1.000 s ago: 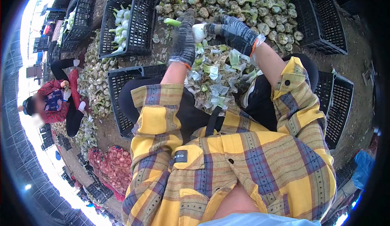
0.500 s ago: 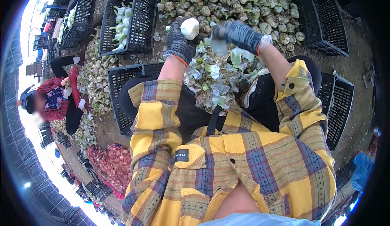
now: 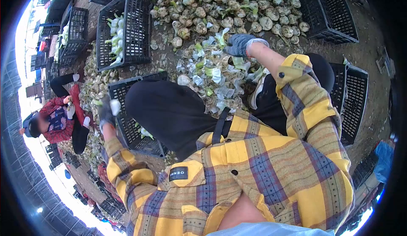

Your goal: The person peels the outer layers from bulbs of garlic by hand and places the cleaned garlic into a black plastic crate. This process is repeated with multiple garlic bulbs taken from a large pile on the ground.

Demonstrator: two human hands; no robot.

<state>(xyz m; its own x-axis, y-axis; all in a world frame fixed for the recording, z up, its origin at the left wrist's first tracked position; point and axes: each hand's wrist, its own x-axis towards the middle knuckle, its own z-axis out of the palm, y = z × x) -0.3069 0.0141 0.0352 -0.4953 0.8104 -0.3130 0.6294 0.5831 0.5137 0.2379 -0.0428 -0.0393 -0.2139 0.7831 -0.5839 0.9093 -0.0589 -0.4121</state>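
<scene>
My left hand (image 3: 106,110), in a dark grey knit glove and blurred by motion, is closed round a clean white garlic bulb (image 3: 115,107). It is at the left edge of a black crate (image 3: 127,128) beside my knee, where some pale garlic (image 3: 146,133) shows inside. My right hand (image 3: 241,45), gloved too, is over the far side of a heap of garlic skins (image 3: 220,77) between my legs. Its fingers are curled in; whether they grip a bit of skin is hidden. A greenish-white peel (image 3: 221,36) lies by its fingertips.
A large pile of untrimmed garlic (image 3: 237,11) lies ahead. A black crate of cleaned garlic (image 3: 142,36) stands front left, and other crates (image 3: 335,19) stand to the right. A seated person (image 3: 59,117) works at the far left beside more garlic.
My left hand has swung left and back from the pile to the near crate, carrying the garlic bulb. My right hand has moved slightly down near the skins. The view has shifted slightly.
</scene>
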